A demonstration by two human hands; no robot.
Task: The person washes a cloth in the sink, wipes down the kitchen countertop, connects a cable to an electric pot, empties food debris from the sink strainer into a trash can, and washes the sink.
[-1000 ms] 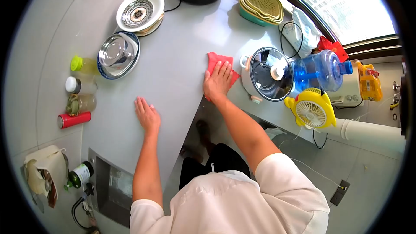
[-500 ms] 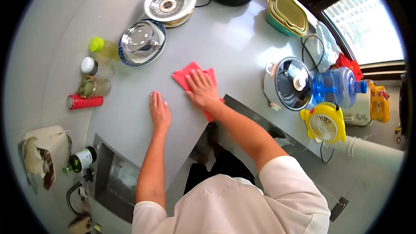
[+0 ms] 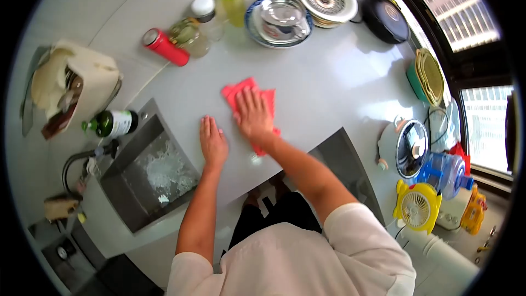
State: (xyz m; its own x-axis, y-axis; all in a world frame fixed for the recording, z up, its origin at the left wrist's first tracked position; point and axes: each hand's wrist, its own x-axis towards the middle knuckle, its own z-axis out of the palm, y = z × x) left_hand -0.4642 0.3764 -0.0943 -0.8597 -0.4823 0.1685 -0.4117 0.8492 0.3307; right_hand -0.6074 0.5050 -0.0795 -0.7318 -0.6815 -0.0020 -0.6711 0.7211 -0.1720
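Note:
Under my right hand point(image 3: 253, 114) a red cloth point(image 3: 267, 100) is spread on the grey countertop point(image 3: 323, 87). That hand lies flat on the cloth, fingers stretched, covering its middle. Just to the left, my left hand point(image 3: 213, 141) rests flat on the bare counter with fingers extended and holds nothing. A grey sink point(image 3: 123, 170) with suds point(image 3: 167, 170) in it lies left of my left forearm.
Along the back stand a red flask point(image 3: 165, 47), several jars, a blue-rimmed bowl point(image 3: 253, 32), white plates point(image 3: 350, 5) and a black round appliance point(image 3: 385, 17). At right are green baskets point(image 3: 419, 85), a lidded pot point(image 3: 388, 143) and a yellow fan point(image 3: 417, 206).
My view has turned left, so the counter items appear farther right and more of the sink shows. Both hands stay flat, the right one still on the red cloth.

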